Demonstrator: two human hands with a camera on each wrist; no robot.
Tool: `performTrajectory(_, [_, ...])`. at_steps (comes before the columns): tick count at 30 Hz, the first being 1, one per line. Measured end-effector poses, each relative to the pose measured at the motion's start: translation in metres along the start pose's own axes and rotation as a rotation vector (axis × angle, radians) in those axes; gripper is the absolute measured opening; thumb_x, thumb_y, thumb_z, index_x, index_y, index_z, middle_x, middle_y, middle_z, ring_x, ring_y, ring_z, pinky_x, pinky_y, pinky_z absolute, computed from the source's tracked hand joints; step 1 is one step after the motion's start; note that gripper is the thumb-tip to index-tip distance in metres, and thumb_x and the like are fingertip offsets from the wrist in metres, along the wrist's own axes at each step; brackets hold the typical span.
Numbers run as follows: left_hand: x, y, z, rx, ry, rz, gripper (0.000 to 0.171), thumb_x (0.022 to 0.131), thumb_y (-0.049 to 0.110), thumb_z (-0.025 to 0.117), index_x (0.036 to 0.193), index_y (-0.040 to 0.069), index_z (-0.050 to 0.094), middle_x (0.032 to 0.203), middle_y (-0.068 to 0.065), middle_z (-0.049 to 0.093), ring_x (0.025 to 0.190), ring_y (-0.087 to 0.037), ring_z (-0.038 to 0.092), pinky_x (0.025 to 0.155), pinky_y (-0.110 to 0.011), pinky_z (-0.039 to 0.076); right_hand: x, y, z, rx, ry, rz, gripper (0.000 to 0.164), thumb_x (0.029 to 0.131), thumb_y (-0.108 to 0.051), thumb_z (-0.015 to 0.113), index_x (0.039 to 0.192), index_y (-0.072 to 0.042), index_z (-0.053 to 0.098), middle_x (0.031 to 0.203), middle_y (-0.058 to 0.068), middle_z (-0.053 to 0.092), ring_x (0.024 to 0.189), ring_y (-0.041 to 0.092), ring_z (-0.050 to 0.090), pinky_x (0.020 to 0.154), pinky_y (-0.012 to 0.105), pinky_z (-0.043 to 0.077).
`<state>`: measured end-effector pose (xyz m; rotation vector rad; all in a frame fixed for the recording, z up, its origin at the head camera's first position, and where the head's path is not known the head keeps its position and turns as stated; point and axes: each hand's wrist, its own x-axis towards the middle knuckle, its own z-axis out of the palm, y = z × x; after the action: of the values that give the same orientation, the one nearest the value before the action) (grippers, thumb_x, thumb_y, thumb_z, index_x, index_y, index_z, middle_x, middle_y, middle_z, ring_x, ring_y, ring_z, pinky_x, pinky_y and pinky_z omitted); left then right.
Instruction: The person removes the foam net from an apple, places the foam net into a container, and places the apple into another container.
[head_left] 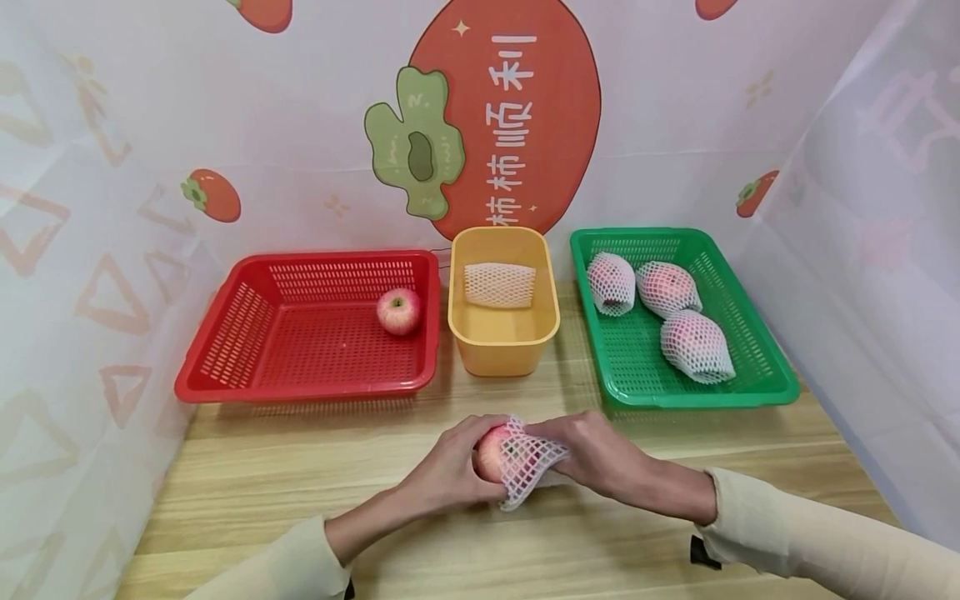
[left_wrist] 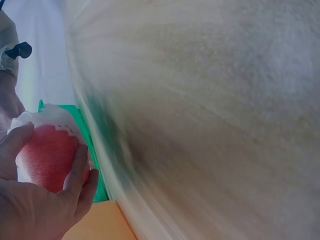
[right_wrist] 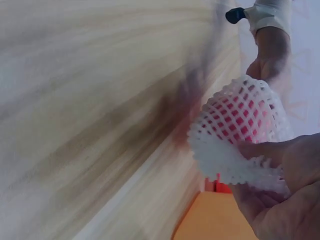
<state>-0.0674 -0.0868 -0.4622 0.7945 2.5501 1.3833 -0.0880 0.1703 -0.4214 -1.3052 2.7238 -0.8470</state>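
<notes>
Above the wooden table's middle, my left hand (head_left: 450,468) grips a red apple (head_left: 492,455) from its left side, thumb and fingers curled round it. A white foam net sleeve (head_left: 528,460) covers the apple's right part. My right hand (head_left: 597,457) pinches the sleeve on the right side. The left wrist view shows the apple's bare red skin (left_wrist: 49,156) between thumb and fingers. In the right wrist view the net (right_wrist: 235,120) spreads over the apple, and its loose end bunches at my right thumb and fingers.
A red basket (head_left: 307,392) at left holds one bare apple (head_left: 398,312). The yellow bin (head_left: 504,332) in the middle holds a foam net sleeve (head_left: 499,285). At right, a green basket (head_left: 697,398) contains three net-covered apples (head_left: 696,345). A printed backdrop (head_left: 300,125) stands behind.
</notes>
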Motion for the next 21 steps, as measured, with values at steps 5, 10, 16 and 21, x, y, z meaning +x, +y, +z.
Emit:
performTrajectory(5, [-0.001, 0.0, -0.004, -0.018, 0.027, -0.001, 0.083, 0.069, 0.014, 0.096, 0.144, 0.013, 0.06, 0.125, -0.003, 0.068, 0.107, -0.014, 0.064, 0.091, -0.029, 0.057, 0.0, 0.002, -0.003, -0.038, 0.091, -0.012, 0.024, 0.081, 0.002, 0.088, 0.103, -0.006, 0.082, 0.096, 0.001, 0.081, 0.089, 0.014, 0.078, 0.075, 0.028, 0.064])
performTrajectory(10, [-0.003, 0.001, -0.009, -0.02, 0.044, 0.018, 0.08, 0.069, 0.014, 0.095, 0.141, 0.013, 0.061, 0.125, -0.002, 0.069, 0.108, -0.013, 0.065, 0.09, -0.028, 0.058, 0.002, 0.003, -0.006, -0.058, 0.117, -0.031, 0.023, 0.077, 0.006, 0.088, 0.093, -0.009, 0.083, 0.088, -0.002, 0.08, 0.082, 0.011, 0.076, 0.07, 0.027, 0.063])
performTrajectory(16, [-0.005, 0.003, -0.019, -0.001, 0.059, -0.016, 0.08, 0.068, 0.024, 0.1, 0.139, 0.014, 0.064, 0.13, 0.002, 0.07, 0.112, -0.011, 0.066, 0.095, -0.03, 0.057, 0.004, 0.004, -0.011, -0.075, 0.112, -0.027, 0.025, 0.074, 0.011, 0.085, 0.09, -0.008, 0.082, 0.086, -0.001, 0.079, 0.079, 0.013, 0.076, 0.068, 0.027, 0.062])
performTrajectory(21, [-0.01, 0.007, -0.03, -0.003, 0.055, -0.083, 0.08, 0.07, 0.029, 0.1, 0.14, 0.02, 0.063, 0.129, 0.009, 0.069, 0.112, -0.009, 0.067, 0.096, -0.032, 0.057, 0.006, 0.008, -0.014, -0.085, 0.137, -0.059, 0.027, 0.071, 0.012, 0.083, 0.089, -0.007, 0.08, 0.085, -0.001, 0.078, 0.077, 0.014, 0.075, 0.066, 0.029, 0.062])
